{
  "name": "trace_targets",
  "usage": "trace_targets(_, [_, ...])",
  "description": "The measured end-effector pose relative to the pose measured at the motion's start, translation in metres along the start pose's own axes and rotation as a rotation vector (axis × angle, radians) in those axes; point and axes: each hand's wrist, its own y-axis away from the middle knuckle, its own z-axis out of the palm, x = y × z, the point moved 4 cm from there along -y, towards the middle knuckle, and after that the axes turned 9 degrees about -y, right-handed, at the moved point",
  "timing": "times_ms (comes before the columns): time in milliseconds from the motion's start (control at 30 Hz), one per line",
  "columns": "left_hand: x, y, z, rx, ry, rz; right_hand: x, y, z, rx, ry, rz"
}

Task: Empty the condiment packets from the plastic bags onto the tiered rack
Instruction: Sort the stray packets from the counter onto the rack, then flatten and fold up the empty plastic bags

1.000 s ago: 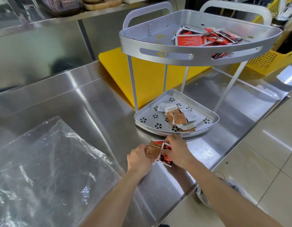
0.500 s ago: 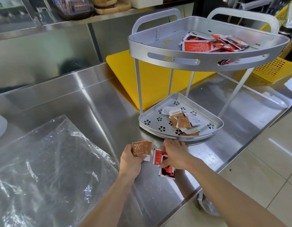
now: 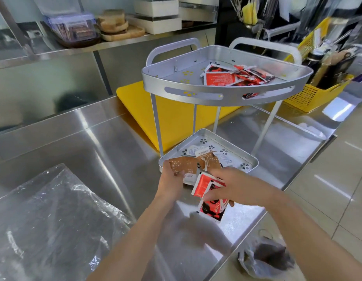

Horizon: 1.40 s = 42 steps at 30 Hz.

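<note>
brown packets (image 3: 183, 166) are gripped in the left hand (image 3: 172, 185) and red packets (image 3: 203, 185) are pinched in the right hand (image 3: 238, 188), near the counter's (image 3: 95, 138) front edge, right by the rack's lower tier (image 3: 252, 161). a red pile (image 3: 220, 79) is heaped in the upper tier (image 3: 196, 96). a clear plastic bag (image 3: 54, 220) is laid flat toward the left edge, and a yellow board (image 3: 176, 118) is seen behind the rack.
</note>
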Motion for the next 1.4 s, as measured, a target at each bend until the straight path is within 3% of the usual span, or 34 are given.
trace_targets(133, [0.012,-0.027,0.033,-0.105,-0.139,0.073,-0.074,0.043,-0.056,0.244,-0.134,-0.224])
trace_targets(267, [0.031,-0.034,0.048,-0.040,-0.603,0.211,-0.123,0.067,-0.092,0.488,-0.260,-0.470])
trace_targets(467, [0.025,-0.042,0.053,-0.058,-1.094,0.188,-0.130,0.055,-0.146,0.901,-0.352,-0.486])
trace_targets(600, [0.023,-0.041,0.041,-0.068,-1.019,0.207,-0.124,0.025,-0.163,0.977,-0.309,-0.378])
trace_targets(733, [0.022,-0.033,0.018,-0.111,-0.939,0.249,-0.119,-0.001,-0.166,0.880,0.230,-0.082])
trace_targets(800, [0.022,-0.026,-0.002,-0.085,-0.908,0.259,-0.119,0.000,-0.167,0.972,0.461,0.035])
trace_targets(867, [0.023,-0.017,-0.027,-0.010,-0.860,0.273,-0.132,0.008,-0.162,1.156,0.527,-0.059])
trace_targets(933, [0.019,-0.007,-0.054,0.070,-0.831,0.312,-0.152,0.016,-0.140,1.234,0.373,-0.430])
trace_targets(1033, [0.003,0.007,-0.095,0.182,-0.818,0.295,-0.184,0.011,-0.074,1.013,0.302,-0.864])
trace_targets(1133, [-0.028,0.021,-0.137,0.357,-0.792,0.160,-0.195,-0.027,-0.001,0.688,0.385,-0.980])
trace_targets(1233, [-0.060,0.046,-0.177,0.467,-0.692,0.036,-0.179,-0.080,0.066,0.405,0.272,-0.801])
trace_targets(1400, [-0.116,0.095,-0.228,0.686,-0.727,-0.172,-0.112,-0.153,0.156,0.100,0.045,-0.222])
